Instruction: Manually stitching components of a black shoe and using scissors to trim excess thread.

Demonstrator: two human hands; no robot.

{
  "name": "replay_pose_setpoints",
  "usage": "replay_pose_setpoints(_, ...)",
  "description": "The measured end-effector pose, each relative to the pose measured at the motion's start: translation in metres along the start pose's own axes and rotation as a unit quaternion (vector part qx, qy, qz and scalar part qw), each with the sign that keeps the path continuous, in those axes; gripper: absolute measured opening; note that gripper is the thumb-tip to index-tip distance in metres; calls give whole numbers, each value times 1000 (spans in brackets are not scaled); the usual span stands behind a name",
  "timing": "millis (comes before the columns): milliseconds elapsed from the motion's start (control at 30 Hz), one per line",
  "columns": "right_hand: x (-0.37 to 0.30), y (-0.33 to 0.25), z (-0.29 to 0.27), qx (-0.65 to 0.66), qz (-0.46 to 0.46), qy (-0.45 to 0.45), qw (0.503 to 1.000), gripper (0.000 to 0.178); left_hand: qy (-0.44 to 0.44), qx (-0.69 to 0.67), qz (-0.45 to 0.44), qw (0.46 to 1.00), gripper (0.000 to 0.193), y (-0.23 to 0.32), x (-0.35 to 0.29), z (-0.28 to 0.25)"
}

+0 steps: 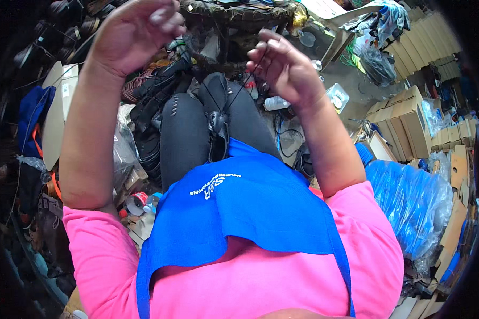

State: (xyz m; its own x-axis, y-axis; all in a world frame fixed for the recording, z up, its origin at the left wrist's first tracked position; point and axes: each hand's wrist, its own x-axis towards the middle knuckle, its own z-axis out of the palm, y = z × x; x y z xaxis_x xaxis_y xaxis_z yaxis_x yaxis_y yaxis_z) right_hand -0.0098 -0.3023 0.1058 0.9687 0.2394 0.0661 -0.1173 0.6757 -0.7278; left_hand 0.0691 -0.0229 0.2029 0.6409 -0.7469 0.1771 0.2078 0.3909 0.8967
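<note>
A black shoe (218, 127) is wedged between my thighs, partly hidden by the folds of my dark trousers. Two strands of thin black cord (240, 92) rise from it in a V. My right hand (285, 66), raised to the right of the shoe, pinches one strand, which runs across its fingers. Up at the top edge, my left hand (141, 34) has its fingers curled in. The other strand leads up toward that hand, but its end is lost against the dark clutter.
Cardboard boxes (404, 125) and a large plastic-wrapped blue bundle (404, 202) stand to the right. Black shoes (146, 127) pile up by my left leg. A white bottle (276, 103) lies past my right knee. A cluttered low bench (245, 13) is ahead.
</note>
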Motion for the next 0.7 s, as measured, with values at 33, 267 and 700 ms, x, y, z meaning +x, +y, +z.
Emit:
replay_pose_setpoints(33,7,-10,1,45,-15,-30,998,30,36,-48,20,998,26,12,-4,17)
replay_pose_setpoints(267,28,-110,46,-119,-125,21,985,17,158,48,170,972,21,74,-53,-18)
replay_pose_setpoints(700,-61,-346,-108,-144,-211,256,932,10,470,31,140,871,19,152,-129,-164)
